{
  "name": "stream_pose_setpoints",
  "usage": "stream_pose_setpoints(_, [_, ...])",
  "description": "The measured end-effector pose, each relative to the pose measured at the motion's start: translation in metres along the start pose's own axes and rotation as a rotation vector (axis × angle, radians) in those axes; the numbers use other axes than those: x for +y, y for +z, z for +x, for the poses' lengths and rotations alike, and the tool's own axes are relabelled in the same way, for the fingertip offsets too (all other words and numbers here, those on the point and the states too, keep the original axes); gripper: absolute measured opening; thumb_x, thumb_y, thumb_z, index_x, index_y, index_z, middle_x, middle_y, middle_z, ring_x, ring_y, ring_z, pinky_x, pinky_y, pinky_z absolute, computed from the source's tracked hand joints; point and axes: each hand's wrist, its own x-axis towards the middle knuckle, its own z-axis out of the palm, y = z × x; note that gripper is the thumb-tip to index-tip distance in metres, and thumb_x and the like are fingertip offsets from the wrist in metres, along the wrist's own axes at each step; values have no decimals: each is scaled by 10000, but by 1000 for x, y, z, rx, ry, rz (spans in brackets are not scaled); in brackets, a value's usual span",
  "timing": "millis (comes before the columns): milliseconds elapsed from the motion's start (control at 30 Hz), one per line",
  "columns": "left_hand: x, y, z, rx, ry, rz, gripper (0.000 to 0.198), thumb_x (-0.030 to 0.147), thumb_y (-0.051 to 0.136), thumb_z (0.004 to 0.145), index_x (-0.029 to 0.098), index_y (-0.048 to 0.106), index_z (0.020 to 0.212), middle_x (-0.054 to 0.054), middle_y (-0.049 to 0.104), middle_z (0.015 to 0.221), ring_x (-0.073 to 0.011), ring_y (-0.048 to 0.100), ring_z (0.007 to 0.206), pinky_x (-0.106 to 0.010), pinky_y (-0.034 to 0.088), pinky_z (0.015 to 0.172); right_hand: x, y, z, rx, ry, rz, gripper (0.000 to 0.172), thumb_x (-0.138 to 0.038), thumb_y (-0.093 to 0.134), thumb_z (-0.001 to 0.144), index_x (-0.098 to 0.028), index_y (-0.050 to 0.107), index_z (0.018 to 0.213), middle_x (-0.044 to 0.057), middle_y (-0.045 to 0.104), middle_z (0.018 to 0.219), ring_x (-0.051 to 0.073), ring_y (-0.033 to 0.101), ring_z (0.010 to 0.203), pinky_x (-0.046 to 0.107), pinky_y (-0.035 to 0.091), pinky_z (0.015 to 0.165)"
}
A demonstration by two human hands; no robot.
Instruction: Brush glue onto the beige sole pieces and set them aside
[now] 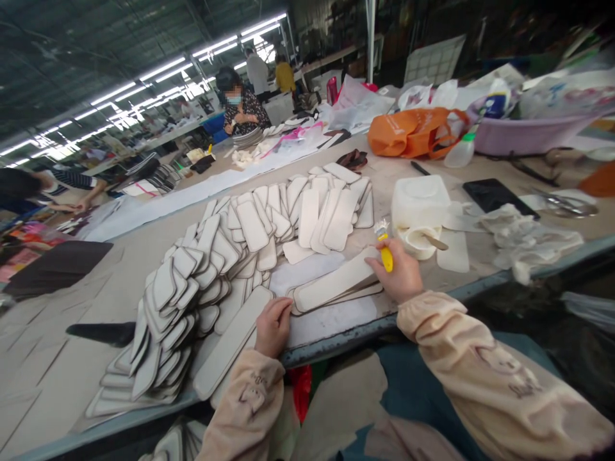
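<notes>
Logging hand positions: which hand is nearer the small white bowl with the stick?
Right. The right hand, gripping a yellow brush, sits just left of the bowl; the left hand rests far off to its left, by the table edge.

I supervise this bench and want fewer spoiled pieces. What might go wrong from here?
The right hand holds a yellow-handled brush over the end of the stack of pieces that the left hand pins; a stray touch might smear the top one.
The white bowl, a stick in it, sits close beside that hand; a nudge could tip it.
The fanned pile reaches the table edge; pieces may slide off.
</notes>
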Motion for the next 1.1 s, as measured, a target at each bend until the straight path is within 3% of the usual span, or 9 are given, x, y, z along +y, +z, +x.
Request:
stream_pose_setpoints(300, [-6,7,-5,24,110,90,166,169,585,856,186,705,969,-73,694,978,-173,645,908,-315,546,833,1,6,-1,-41,-1,-93,298,-409,586,812,-206,530,1023,63,664,936,247,625,718,338,446,654])
stream_pose_setpoints(567, [-9,7,-8,-68,228,218,385,23,484,814,201,697,1082,-93,657,1047,-208,592,952,-354,532,819,-4,3,0,-62,6,-126,239,-376,553,836,-205,527,1000,69,649,981,226,612,714,312,428,642])
stream_pose_setpoints(833, [-8,8,-5,-101,260,291,413,-4,476,797,202,704,1073,-94,644,1037,-216,562,919,-367,525,794,-1,6,-1,-73,2,-177,228,-341,554,836,-196,532,1010,79,659,970,235,614,735,303,415,622])
stream_pose_setpoints(1100, [-8,8,-5,-104,262,304,426,-1,446,812,215,710,1067,-93,635,1028,-211,551,904,-340,515,769,0,3,-3,-202,52,-372,236,-287,578,852,-203,545,1070,46,679,801,241,636,709,295,366,572])
